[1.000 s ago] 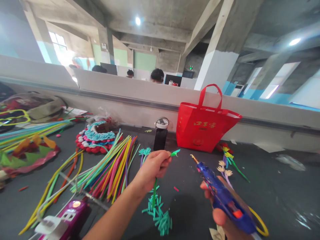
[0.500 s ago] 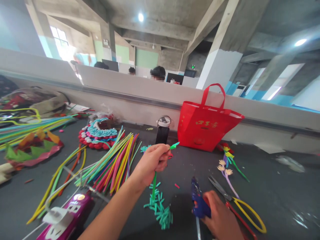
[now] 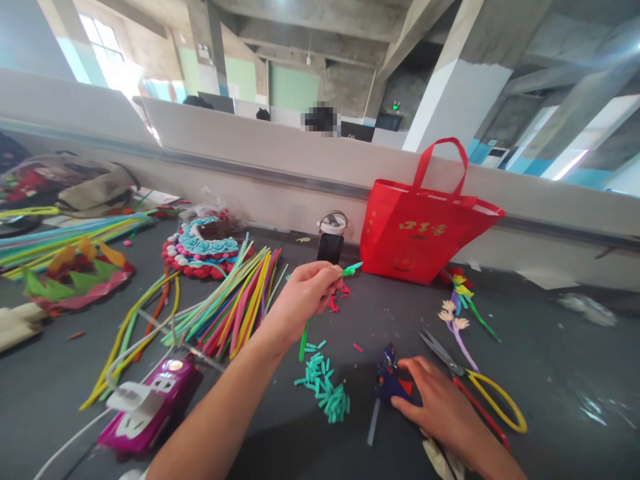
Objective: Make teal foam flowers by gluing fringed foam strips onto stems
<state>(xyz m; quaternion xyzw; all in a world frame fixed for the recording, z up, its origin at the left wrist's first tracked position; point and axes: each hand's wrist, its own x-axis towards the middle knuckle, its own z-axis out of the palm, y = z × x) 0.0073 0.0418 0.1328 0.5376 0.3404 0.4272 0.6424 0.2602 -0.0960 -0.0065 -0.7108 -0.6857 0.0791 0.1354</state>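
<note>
My left hand (image 3: 311,288) is closed in a pinch round a green pipe cleaner stem (image 3: 304,341). Its tip (image 3: 353,269), green with a teal piece on it, sticks out past my thumb and finger. A blue glue gun (image 3: 389,380) rests on the table, its clear glue stick (image 3: 373,422) pointing toward me. Right beside the glue gun is my right hand (image 3: 431,393), fingers apart and curved around its handle side. Below my left hand lies a loose heap of cut teal pipe cleaner pieces (image 3: 327,390).
Scissors (image 3: 493,397) with yellow and red handles lie right of my right hand. A red bag (image 3: 425,230) and a bottle (image 3: 330,247) stand at the back. Bundled pipe cleaners (image 3: 240,293), a purple power strip (image 3: 150,407) and a felt crown (image 3: 75,283) fill the left. Finished flowers (image 3: 455,313) lie right.
My right hand has lowered the glue gun from beside the stem tip to the table, and its fingers have spread off it. My left hand still holds the stem. The view has tilted down.
</note>
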